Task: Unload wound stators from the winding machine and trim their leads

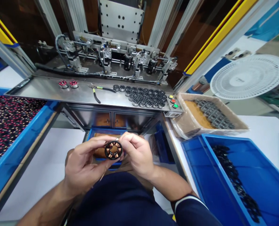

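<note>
Copper-wound ring (116,154): between both hands, short of bench (83,95) front edge | left hand (84,163): clamped on ring's left, thumb below | right hand (138,154): fingertips together at upper-right rim, cannot tell if gripping

Toward seven o'clock, the round, black-rimmed wound part (110,154) carries a ring of copper-orange coils. At nine, small massed parts (11,125) speckle pink, black and tan inside a long blue plastic bin (24,150). At ten, slim plier handles (96,96) mix lime-green and black. At half past two, round plastic buttons (173,101) run yellow, red, green. At five, a navy cloth sleeve (193,212) has a white band.
</note>
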### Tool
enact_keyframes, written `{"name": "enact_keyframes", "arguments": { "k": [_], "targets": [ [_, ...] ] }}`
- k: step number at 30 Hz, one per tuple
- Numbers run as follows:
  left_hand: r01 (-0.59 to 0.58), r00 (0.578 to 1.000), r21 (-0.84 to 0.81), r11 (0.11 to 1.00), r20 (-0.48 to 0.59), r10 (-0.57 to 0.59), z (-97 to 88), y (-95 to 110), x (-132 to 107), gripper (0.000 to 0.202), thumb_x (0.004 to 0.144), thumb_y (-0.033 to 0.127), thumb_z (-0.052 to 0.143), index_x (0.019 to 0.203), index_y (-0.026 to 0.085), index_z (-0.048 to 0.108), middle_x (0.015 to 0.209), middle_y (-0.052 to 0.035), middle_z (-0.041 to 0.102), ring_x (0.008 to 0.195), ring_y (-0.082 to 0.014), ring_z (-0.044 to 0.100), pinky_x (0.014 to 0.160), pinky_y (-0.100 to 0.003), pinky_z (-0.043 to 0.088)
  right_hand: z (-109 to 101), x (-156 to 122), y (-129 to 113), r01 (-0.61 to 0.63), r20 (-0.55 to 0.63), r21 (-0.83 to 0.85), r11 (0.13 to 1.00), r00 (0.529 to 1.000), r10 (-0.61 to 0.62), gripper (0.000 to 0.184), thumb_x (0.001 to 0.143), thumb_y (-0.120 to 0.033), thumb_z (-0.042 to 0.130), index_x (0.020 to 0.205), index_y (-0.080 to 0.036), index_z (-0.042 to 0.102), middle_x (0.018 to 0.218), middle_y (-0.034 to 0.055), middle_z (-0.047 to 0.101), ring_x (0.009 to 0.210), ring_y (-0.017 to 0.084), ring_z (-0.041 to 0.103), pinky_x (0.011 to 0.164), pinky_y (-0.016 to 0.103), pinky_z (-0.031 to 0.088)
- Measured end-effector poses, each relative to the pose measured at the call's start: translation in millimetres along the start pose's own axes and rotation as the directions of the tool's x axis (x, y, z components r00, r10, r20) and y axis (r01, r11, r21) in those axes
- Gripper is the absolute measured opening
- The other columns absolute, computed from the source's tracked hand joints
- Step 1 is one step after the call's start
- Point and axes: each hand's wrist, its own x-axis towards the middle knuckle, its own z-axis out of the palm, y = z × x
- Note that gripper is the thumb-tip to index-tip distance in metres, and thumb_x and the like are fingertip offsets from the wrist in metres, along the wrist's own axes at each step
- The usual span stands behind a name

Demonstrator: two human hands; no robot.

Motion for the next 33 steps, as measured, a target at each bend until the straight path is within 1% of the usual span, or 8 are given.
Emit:
{"name": "enact_keyframes", "arguments": {
  "k": [4, 12, 17, 21, 25, 29, 30, 33],
  "targets": [
    [0.046, 0.999, 0.038, 0.998, -0.029, -0.045, 0.1, -2, -2, 0.061, 0.063, -0.005, 0.08, 0.115, 0.022, 0.063, 0.109, -0.0031, 0.076, 0.098, -0.0174, 0.073, 0.089, -0.027, 0.06, -1, 1, 6, -0.119, 0.009, 0.123, 0.985, 0.993, 0.118, 0.032, 0.087, -0.041, 0.067, 0.068, -0.016, 0.058, 0.06, -0.0032, 0.055, 0.049, 0.008, 0.052, 0.048, 0.021, 0.045],
    [0.094, 0.995, 0.014, 0.995, -0.024, -0.094, -0.5, -2, -7, 0.065, 0.065, -0.006, 0.078, 0.12, 0.022, 0.061, 0.112, -0.0028, 0.074, 0.102, -0.016, 0.071, 0.095, -0.025, 0.057, -2, 0, 10, -0.141, 0.006, 0.111, 0.984, 0.99, 0.141, 0.034, 0.086, -0.043, 0.069, 0.068, -0.016, 0.057, 0.059, -0.0037, 0.056, 0.047, 0.007, 0.052, 0.046, 0.02, 0.046],
    [0.299, 0.954, -0.191, 0.935, 0.039, -0.297, 0.0, 10, 0, 0.048, 0.077, -0.003, 0.07, 0.114, 0.026, 0.06, 0.118, -0.0038, 0.071, 0.108, -0.0172, 0.069, 0.086, -0.023, 0.06, -1, 1, 8, 0.156, -0.037, -0.11, 0.982, 0.986, -0.161, 0.022, 0.091, -0.025, 0.063, 0.071, -0.016, 0.059, 0.061, -0.0024, 0.057, 0.051, 0.008, 0.055, 0.05, 0.02, 0.047],
    [0.434, 0.9, -0.428, 0.793, 0.169, -0.402, -6.8, 14, 6, 0.044, 0.075, 0.005, 0.075, 0.111, 0.026, 0.061, 0.112, -0.0031, 0.072, 0.106, -0.0191, 0.07, 0.09, -0.028, 0.059, -7, 5, 1, 0.53, 0.101, -0.415, 0.74, 0.835, -0.541, 0.014, 0.091, -0.017, 0.061, 0.077, -0.015, 0.063, 0.064, 0.0021, 0.062, 0.065, 0.013, 0.059, 0.06, 0.026, 0.052],
    [0.51, 0.852, -0.583, 0.633, 0.242, -0.464, -9.6, 8, 11, 0.048, 0.07, 0.033, 0.084, 0.112, 0.023, 0.064, 0.11, -0.0055, 0.072, 0.114, -0.0252, 0.066, 0.097, -0.033, 0.055, -16, 8, -8, 0.69, 0.342, -0.546, 0.476, 0.702, -0.625, 0.011, 0.094, -0.021, 0.059, 0.085, -0.016, 0.063, 0.074, 0.0052, 0.066, 0.069, 0.013, 0.063, 0.06, 0.024, 0.055],
    [0.811, 0.584, -0.475, 0.342, 0.617, -0.527, -4.7, 2, 12, 0.045, 0.082, 0.055, 0.067, 0.103, 0.015, 0.071, 0.085, -0.0103, 0.075, 0.077, -0.0203, 0.074, 0.066, -0.025, 0.06, -22, 9, -9, 0.764, 0.445, -0.559, 0.322, 0.605, -0.66, 0.009, 0.095, -0.019, 0.056, 0.089, -0.016, 0.062, 0.077, 0.0055, 0.066, 0.07, 0.012, 0.064, 0.061, 0.021, 0.056],
    [0.833, 0.552, -0.456, 0.314, 0.642, -0.532, -3.0, 2, 12, 0.041, 0.084, 0.052, 0.066, 0.1, 0.015, 0.072, 0.081, -0.0096, 0.075, 0.073, -0.0192, 0.074, 0.062, -0.024, 0.059, -24, 10, -9, 0.781, 0.46, -0.542, 0.31, 0.584, -0.668, 0.008, 0.094, -0.018, 0.056, 0.09, -0.015, 0.062, 0.077, 0.0053, 0.065, 0.069, 0.012, 0.064, 0.062, 0.021, 0.057],
    [0.777, 0.621, -0.487, 0.399, 0.492, -0.61, 0.4, 4, 12, 0.021, 0.082, 0.036, 0.074, 0.094, 0.019, 0.074, 0.081, -0.0041, 0.075, 0.073, -0.0141, 0.072, 0.066, -0.02, 0.059, -30, 13, -8, 0.813, 0.493, -0.475, 0.337, 0.563, -0.663, 0.011, 0.09, -0.019, 0.063, 0.1, -0.015, 0.061, 0.081, 0.0052, 0.062, 0.073, 0.014, 0.064, 0.068, 0.027, 0.06]
  ]
}}
